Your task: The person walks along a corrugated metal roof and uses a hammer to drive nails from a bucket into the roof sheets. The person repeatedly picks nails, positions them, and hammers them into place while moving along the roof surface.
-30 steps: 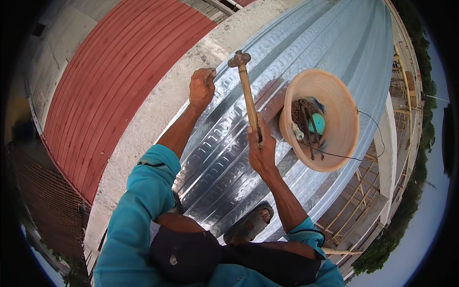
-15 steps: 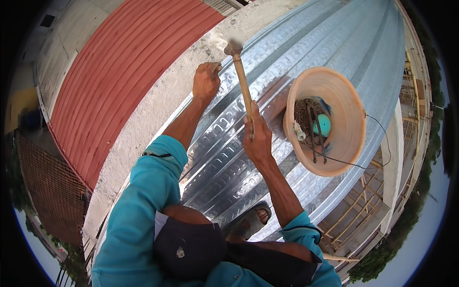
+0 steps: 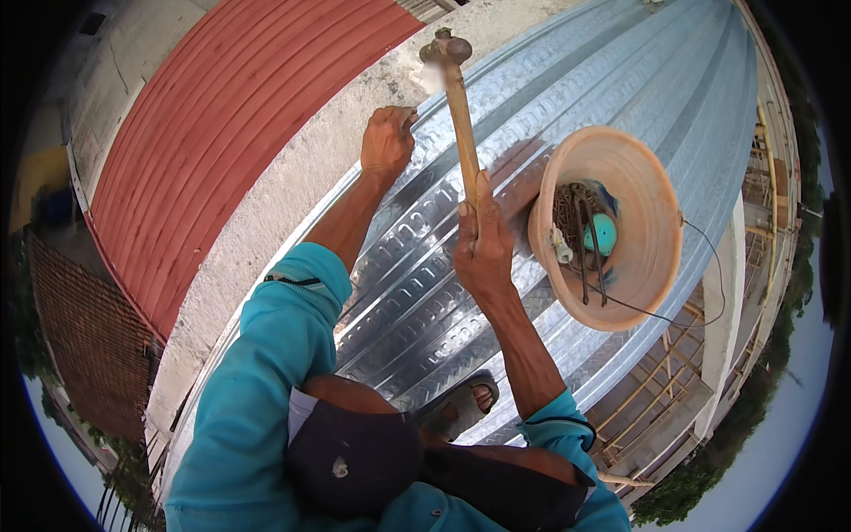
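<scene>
Crouches on a shiny, ribbed metal sheet (image 3: pixel 620 80), with both hands out in front. Wraps the right hand (image 3: pixel 486 248) firmly round the lower end of a wooden-handled hammer (image 3: pixel 462 124), fingers closed and thumb lying up along the shaft. Points the hammer away from the body, with the rusty head (image 3: pixel 448 46) beyond both hands and a little to the right of the left one. Cannot tell how high above the sheet.

Holds the left hand (image 3: pixel 387 142) farther out than the right, beside the long edge of the sheet, with fingers curled in. Cannot tell whether pinching something small, for lack of a clear view of the fingertips.

Has a pale orange bucket (image 3: pixel 651 208) just to the right of the right hand, with a thin wire handle (image 3: pixel 720 266) drooping on the far side. Carries inside it a brownish tangle (image 3: pixel 565 213), dark metal rods (image 3: pixel 587 257) and a turquoise round thing (image 3: pixel 601 232). Plants a sandalled foot (image 3: pixel 465 403) on the sheet, nearer the body than either hand. Has a rough concrete ledge (image 3: pixel 292 186) left of the left hand, then red ribbed roofing (image 3: pixel 230 124) farther left. Shows bamboo poles (image 3: pixel 656 377) below the bucket, right of the right forearm.
</scene>
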`<act>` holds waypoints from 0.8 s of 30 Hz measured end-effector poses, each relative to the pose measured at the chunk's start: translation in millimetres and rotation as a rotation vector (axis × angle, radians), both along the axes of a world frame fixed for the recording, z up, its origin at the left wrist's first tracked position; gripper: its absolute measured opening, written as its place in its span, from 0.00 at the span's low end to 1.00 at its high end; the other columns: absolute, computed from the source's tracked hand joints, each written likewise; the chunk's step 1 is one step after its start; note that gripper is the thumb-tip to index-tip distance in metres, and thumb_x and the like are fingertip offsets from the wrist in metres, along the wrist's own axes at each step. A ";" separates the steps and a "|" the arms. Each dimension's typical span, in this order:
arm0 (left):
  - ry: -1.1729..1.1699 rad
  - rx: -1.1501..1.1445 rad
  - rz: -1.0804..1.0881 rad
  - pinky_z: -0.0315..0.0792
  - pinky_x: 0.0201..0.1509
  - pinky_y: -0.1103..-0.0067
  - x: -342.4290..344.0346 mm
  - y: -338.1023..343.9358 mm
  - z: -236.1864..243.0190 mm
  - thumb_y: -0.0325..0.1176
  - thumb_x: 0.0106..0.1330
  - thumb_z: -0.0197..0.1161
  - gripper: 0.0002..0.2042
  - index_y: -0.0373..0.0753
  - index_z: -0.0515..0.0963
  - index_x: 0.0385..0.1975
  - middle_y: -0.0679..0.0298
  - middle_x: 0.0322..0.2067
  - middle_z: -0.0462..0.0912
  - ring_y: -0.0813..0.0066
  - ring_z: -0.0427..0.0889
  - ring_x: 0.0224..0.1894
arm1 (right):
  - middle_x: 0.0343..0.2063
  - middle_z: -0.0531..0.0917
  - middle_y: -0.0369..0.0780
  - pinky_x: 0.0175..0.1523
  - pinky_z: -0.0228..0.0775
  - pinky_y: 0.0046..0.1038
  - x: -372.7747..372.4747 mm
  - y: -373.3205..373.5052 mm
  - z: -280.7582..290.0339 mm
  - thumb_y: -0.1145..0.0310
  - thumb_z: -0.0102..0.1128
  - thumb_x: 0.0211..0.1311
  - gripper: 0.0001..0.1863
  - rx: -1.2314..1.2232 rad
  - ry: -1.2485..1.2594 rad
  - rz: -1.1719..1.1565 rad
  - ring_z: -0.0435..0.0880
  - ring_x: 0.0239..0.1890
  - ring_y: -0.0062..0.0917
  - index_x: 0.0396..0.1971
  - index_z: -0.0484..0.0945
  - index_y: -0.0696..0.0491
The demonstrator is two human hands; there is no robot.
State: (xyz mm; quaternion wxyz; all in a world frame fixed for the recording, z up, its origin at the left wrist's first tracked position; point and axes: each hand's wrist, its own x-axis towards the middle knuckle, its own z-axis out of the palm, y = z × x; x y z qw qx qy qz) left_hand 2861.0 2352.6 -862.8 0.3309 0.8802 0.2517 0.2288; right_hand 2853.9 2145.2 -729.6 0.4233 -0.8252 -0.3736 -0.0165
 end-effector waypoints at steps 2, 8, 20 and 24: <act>-0.008 -0.007 0.017 0.74 0.52 0.64 -0.3 -1.9 2.2 0.21 0.57 0.57 0.12 0.36 0.82 0.39 0.53 0.39 0.83 0.52 0.79 0.46 | 0.28 0.77 0.49 0.24 0.72 0.34 0.9 -1.0 5.3 0.79 0.57 0.64 0.32 0.068 -0.107 0.000 0.79 0.20 0.37 0.68 0.60 0.57; -0.061 0.081 0.025 0.75 0.50 0.64 7.1 5.1 -7.0 0.21 0.56 0.58 0.10 0.37 0.82 0.36 0.54 0.34 0.81 0.52 0.79 0.42 | 0.26 0.77 0.49 0.26 0.75 0.38 2.1 -18.9 -39.1 0.73 0.55 0.67 0.31 -0.460 0.136 0.063 0.80 0.22 0.43 0.68 0.59 0.58; -0.038 0.106 0.006 0.73 0.48 0.65 10.5 3.7 4.5 0.23 0.57 0.59 0.09 0.37 0.81 0.36 0.57 0.34 0.79 0.54 0.77 0.41 | 0.26 0.77 0.49 0.22 0.74 0.36 9.4 -19.4 -27.5 0.74 0.57 0.66 0.34 -0.495 0.037 0.120 0.80 0.22 0.42 0.70 0.57 0.58; -0.024 0.080 -0.002 0.73 0.49 0.66 -1.0 1.6 -0.4 0.23 0.56 0.59 0.09 0.37 0.81 0.36 0.57 0.34 0.79 0.55 0.77 0.42 | 0.25 0.77 0.47 0.22 0.72 0.34 -1.8 -9.3 -5.0 0.78 0.61 0.63 0.34 -0.032 -0.083 0.010 0.79 0.20 0.36 0.68 0.59 0.58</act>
